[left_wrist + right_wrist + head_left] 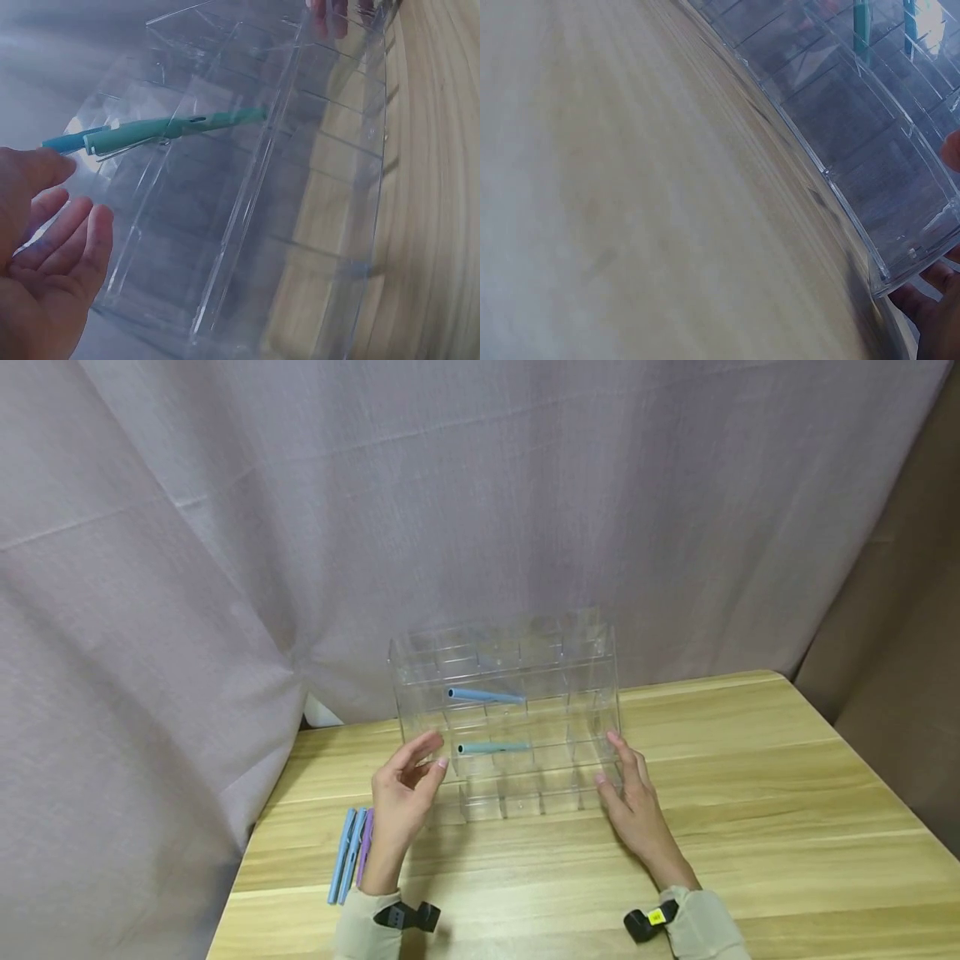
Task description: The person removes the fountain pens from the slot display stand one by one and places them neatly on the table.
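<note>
A clear plastic tiered pen organizer (551,760) stands upright on the table, divided into small compartments. A blue pen (486,696) lies across an upper tier, and a green pen (493,747) with a metal clip (135,150) lies on a lower one. My left hand (405,789) is at the organizer's left side, its fingers loosely bent with nothing between them. At the opposite side, my right hand (633,797) holds the organizer's edge, thumb toward the front and fingers outside the side wall; the right wrist view shows only part of those fingers (915,300).
Two blue pens (347,857) and a purple pen (365,843) lie side by side on the wooden table (750,793), left of my left wrist, which partly covers the purple one. A grey curtain (480,510) hangs close behind the organizer.
</note>
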`<action>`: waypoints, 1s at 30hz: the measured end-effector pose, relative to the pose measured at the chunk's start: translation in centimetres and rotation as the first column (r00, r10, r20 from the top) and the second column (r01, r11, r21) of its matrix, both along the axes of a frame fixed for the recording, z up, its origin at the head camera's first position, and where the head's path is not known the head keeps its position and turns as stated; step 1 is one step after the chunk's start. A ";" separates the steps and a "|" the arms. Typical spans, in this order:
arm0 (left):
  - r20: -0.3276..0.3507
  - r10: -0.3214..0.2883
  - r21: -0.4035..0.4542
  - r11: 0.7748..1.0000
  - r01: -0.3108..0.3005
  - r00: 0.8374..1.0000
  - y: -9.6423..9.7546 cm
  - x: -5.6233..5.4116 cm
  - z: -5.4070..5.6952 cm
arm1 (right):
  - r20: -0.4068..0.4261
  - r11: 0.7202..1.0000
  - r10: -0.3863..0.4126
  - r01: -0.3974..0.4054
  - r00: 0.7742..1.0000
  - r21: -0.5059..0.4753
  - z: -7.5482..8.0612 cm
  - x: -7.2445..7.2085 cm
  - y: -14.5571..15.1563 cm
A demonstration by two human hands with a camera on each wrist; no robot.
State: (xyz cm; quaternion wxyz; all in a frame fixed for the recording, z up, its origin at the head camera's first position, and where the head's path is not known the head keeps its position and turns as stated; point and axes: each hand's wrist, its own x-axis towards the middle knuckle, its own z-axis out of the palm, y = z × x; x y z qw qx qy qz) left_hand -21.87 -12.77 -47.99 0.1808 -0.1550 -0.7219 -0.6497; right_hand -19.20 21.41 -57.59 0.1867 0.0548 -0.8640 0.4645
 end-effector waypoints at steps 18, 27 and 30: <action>0.037 -0.089 -0.070 0.993 0.091 0.995 2.0 -1.0 -0.1 | -0.010 1.000 -0.006 0.006 1.000 -0.002 -0.1 0.0 0.1; -0.023 -0.029 -0.040 0.999 0.028 0.999 2.8 -0.9 0.0 | 0.010 1.000 0.003 -0.003 1.000 0.001 0.1 0.2 0.0; -0.046 -0.035 -0.013 0.999 0.034 0.998 2.8 -0.9 0.0 | 0.006 1.000 0.000 0.000 1.000 0.003 0.1 0.2 0.0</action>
